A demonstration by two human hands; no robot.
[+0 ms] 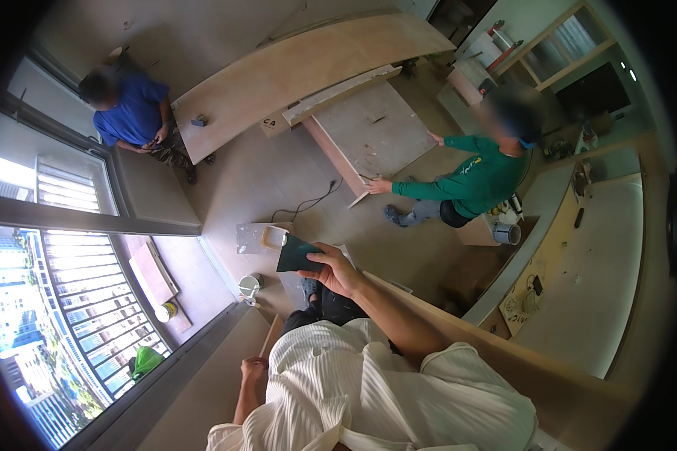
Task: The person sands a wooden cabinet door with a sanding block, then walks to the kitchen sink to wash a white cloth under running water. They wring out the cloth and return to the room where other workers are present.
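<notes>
My right hand (337, 270) is closed on a dark green flat sheet (296, 254), gripping its right edge between thumb and fingers. The sheet is held tilted in front of me, and its exact kind cannot be made out. Behind its upper left lies a small tray with pale contents (274, 237) on a light board (253, 238). My left hand (254, 367) is low at my left side, its fingers curled, beside the edge of a wooden panel (271, 337). Whatever that hand holds, if anything, is hidden.
A person in green (474, 180) grips a box-like wooden panel (376, 128). Another in blue (135, 113) stands by a long plywood sheet (278, 79). A bucket (250, 284) stands left of my feet. A black cable (312, 201) crosses the floor; a railing (90, 301) is outside.
</notes>
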